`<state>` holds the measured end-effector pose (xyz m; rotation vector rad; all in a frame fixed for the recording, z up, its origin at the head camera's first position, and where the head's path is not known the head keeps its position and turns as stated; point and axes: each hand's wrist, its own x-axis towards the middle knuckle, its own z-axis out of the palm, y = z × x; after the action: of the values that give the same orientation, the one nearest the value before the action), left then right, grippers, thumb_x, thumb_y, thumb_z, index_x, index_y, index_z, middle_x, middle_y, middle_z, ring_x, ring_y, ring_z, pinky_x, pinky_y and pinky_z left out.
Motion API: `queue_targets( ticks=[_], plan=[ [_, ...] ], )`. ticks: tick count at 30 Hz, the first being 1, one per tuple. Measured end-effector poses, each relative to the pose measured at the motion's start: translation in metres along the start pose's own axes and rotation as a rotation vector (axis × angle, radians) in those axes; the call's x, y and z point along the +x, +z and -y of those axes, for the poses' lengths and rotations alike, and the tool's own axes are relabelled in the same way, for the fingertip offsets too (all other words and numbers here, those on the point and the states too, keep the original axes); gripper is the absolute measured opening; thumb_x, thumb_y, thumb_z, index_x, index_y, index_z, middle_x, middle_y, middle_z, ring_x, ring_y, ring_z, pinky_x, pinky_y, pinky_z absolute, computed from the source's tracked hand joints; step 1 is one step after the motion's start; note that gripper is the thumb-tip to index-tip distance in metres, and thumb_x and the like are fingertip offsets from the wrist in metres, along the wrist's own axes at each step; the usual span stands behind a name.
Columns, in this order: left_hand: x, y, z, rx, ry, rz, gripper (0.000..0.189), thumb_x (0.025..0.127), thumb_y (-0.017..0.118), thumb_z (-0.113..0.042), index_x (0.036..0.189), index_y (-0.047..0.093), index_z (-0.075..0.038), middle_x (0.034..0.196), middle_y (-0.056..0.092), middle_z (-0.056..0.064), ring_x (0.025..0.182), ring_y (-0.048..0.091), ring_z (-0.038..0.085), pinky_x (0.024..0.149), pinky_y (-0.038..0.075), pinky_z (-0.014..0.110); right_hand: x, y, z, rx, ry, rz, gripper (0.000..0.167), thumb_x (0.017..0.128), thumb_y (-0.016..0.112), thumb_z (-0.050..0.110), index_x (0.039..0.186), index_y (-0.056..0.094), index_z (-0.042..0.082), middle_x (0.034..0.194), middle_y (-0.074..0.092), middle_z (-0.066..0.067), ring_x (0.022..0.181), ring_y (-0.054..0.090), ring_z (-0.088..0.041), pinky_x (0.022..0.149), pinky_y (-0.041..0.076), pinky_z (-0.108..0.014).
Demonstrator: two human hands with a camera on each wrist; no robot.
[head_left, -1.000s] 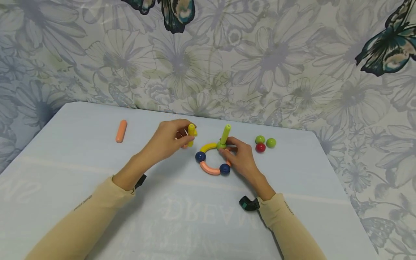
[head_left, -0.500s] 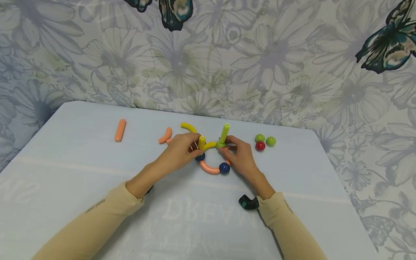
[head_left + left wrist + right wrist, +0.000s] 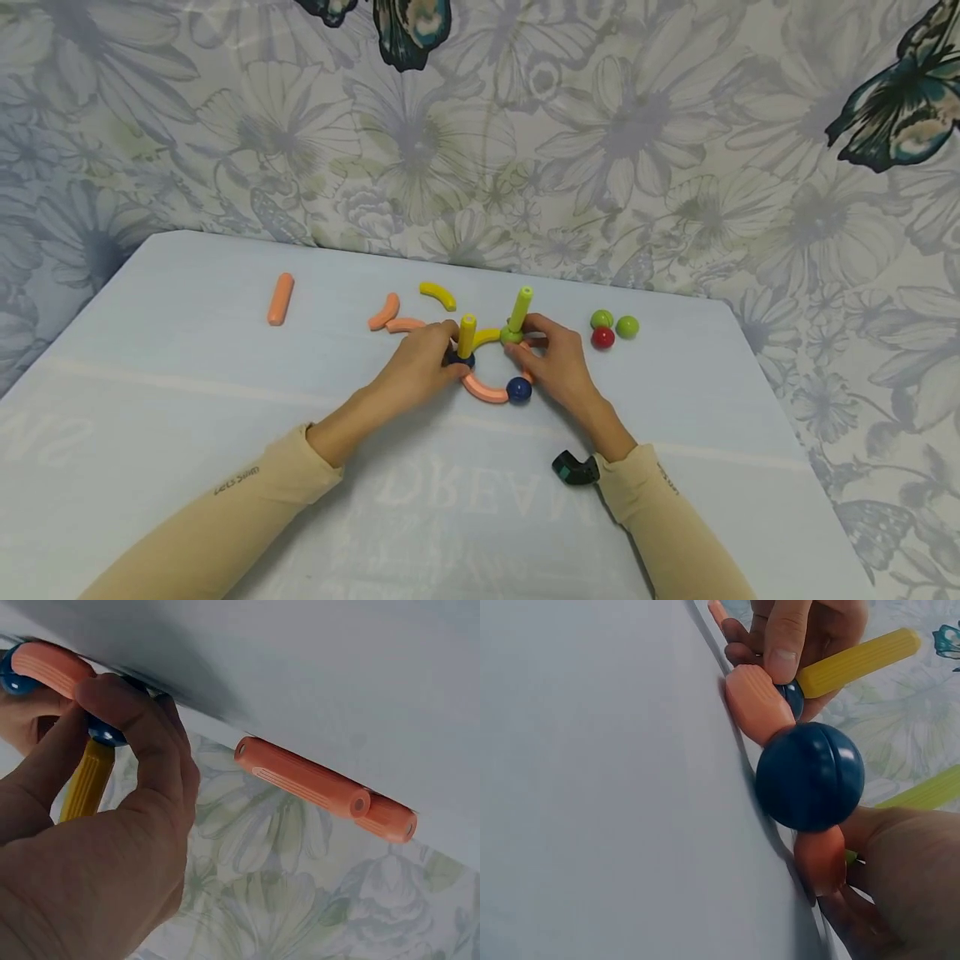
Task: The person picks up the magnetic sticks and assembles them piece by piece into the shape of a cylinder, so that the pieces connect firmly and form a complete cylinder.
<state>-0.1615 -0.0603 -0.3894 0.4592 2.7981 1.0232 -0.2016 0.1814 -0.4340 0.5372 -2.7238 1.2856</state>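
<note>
My sleeves (image 3: pixel 217 508) are beige with dark lettering. Mid-frame I see an orange curve (image 3: pixel 486 392), a yellow curve (image 3: pixel 487 335), navy balls (image 3: pixel 519 389), a yellow rod (image 3: pixel 467 335) and a lime-green rod (image 3: pixel 520 309); right of them, green balls (image 3: pixel 627 327) and a red ball (image 3: pixel 603 337). The desk (image 3: pixel 187 383) is white; grey flowers pattern the backdrop (image 3: pixel 637 167).

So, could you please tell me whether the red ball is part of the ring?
No, the red ball sits beside two green balls, apart from the ring.

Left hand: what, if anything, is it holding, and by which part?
The left hand holds the blue ball at the foot of the yellow stick, pinching the ball's sides between thumb and fingers.
</note>
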Motion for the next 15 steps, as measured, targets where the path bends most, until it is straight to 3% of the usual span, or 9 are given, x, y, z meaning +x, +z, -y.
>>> queue_targets(
  ticks=[6, 10, 15],
  plan=[
    [0.001, -0.007, 0.007, -0.053, -0.067, -0.045, 0.037, 0.092, 0.082, -0.012, 0.120, 0.062, 0.001, 0.099, 0.070, 0.013, 0.089, 0.066, 0.026, 0.081, 0.056, 0.039, -0.001, 0.001, 0.003, 0.001, 0.019, 0.012, 0.032, 0.091, 0.084, 0.014, 0.121, 0.072, 0.009, 0.114, 0.075, -0.010, 0.110, 0.073, -0.026, 0.095, 0.061, -0.037],
    [0.002, -0.012, 0.010, -0.025, -0.093, -0.086, 0.027, 0.093, 0.082, -0.013, 0.106, 0.062, 0.001, 0.082, 0.067, 0.010, 0.073, 0.064, 0.022, 0.067, 0.052, 0.033, -0.002, 0.000, 0.006, -0.011, 0.036, 0.030, 0.033, 0.091, 0.084, 0.018, 0.121, 0.073, 0.011, 0.112, 0.075, -0.009, 0.100, 0.075, -0.023, 0.088, 0.062, -0.037],
    [0.003, -0.015, 0.011, -0.037, -0.111, -0.066, 0.022, 0.096, 0.078, -0.014, 0.089, 0.060, -0.004, 0.064, 0.063, 0.006, 0.050, 0.060, 0.015, 0.053, 0.045, 0.027, -0.003, -0.001, 0.007, -0.028, 0.054, 0.044, 0.034, 0.091, 0.085, 0.023, 0.122, 0.074, 0.014, 0.112, 0.076, -0.009, 0.091, 0.075, -0.020, 0.083, 0.061, -0.037]
  ],
)
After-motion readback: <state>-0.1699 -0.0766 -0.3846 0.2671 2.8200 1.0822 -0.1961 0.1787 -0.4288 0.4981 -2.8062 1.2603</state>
